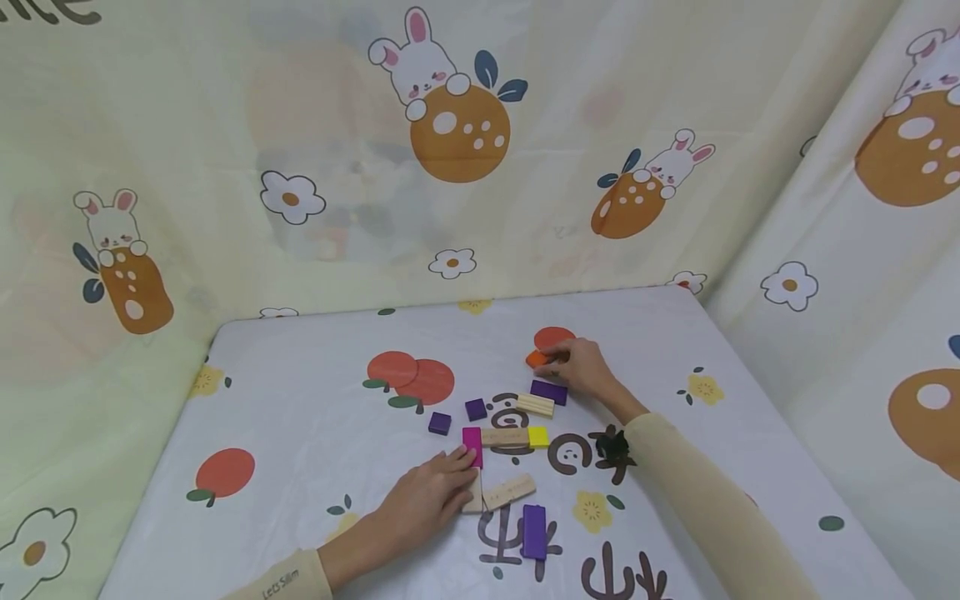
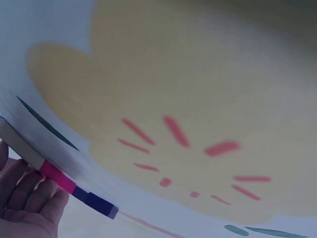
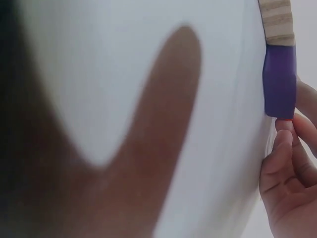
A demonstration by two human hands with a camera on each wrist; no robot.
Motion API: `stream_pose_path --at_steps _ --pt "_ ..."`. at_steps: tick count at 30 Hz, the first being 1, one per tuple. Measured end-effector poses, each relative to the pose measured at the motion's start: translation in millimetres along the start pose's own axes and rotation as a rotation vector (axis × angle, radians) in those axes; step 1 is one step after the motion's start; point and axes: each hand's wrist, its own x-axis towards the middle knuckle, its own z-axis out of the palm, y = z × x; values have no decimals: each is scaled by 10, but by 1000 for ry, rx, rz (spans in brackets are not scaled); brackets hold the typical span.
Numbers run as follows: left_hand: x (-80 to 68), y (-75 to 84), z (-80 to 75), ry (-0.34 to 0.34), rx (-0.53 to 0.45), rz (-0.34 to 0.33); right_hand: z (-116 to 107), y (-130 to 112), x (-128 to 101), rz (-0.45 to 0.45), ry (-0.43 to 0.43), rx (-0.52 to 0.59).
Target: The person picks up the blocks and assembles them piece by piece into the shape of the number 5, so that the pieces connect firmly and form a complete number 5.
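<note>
My left hand point(image 1: 423, 496) rests its fingers along a magenta block point(image 1: 472, 437) and the plain wooden block point(image 1: 475, 498) below it. In the left wrist view, the fingers point(image 2: 37, 191) lie against the side of the magenta block point(image 2: 57, 176). Farther back, my right hand point(image 1: 587, 367) pinches an orange block point(image 1: 536, 359) between thumb and fingers, partly covering it. Just in front of that hand lie a dark purple block point(image 1: 549, 392) and a ridged wooden block point(image 1: 536, 405). The right wrist view shows the fingertips close by the purple block point(image 3: 280, 82), with the orange block mostly hidden.
A wooden block point(image 1: 506, 437) and a yellow block point(image 1: 538, 437) extend right from the magenta one. Two small dark purple blocks point(image 1: 440, 423) sit behind the left hand. Nearer lie a slanted wooden block point(image 1: 510, 492), a purple block point(image 1: 534, 532) and, rightward, a black object point(image 1: 613, 448).
</note>
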Motion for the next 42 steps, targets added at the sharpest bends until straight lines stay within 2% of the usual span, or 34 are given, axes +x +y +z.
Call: stream_pose_path --at_steps 12,16,23,33,42 --pt "-5 -9 8 4 -7 -7 -265 -35 -209 -8 39 27" --pt "-5 -8 11 3 -10 -4 -345 -12 -376 7 40 47" --pt "-19 1 24 -13 -15 -4 -374 21 -748 -75 22 24" --pt "-7 13 23 -26 -20 -11 -315 -19 -1207 -130 -77 61" --pt "-1 -3 -16 -4 -27 -8 -190 60 -1381 -199 -246 92"
